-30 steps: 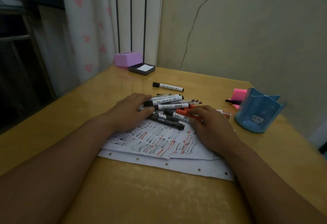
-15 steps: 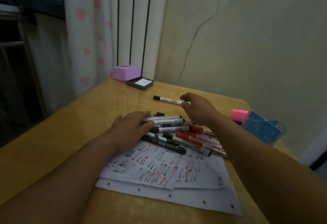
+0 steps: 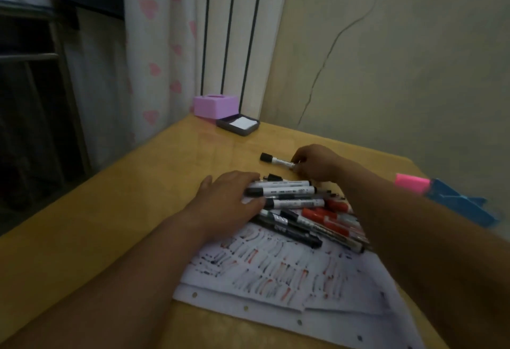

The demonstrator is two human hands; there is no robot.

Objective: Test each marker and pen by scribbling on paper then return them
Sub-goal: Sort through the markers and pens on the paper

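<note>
A heap of several black-capped and red markers and pens (image 3: 309, 210) lies across the top of white punched sheets (image 3: 289, 288) covered in black and red scribbles. My left hand (image 3: 226, 202) rests on the left end of the heap, fingers and thumb curled round the caps of the white-barrelled markers (image 3: 287, 191). Farther back, a single white marker with a black cap (image 3: 271, 159) lies apart on the table. My right hand (image 3: 314, 162) pinches its right end with curled fingers.
A yellow wooden table (image 3: 138, 210) carries everything. A pink box (image 3: 215, 105) and a dark tray with white notes (image 3: 238, 125) sit at the far corner by the curtain. A blue pen holder (image 3: 458, 205) and a pink block (image 3: 411, 181) stand at the right edge.
My right hand left the near pens, reached back over the heap and took hold of the single marker's end. My left hand stayed on the heap. The view tilted upward.
</note>
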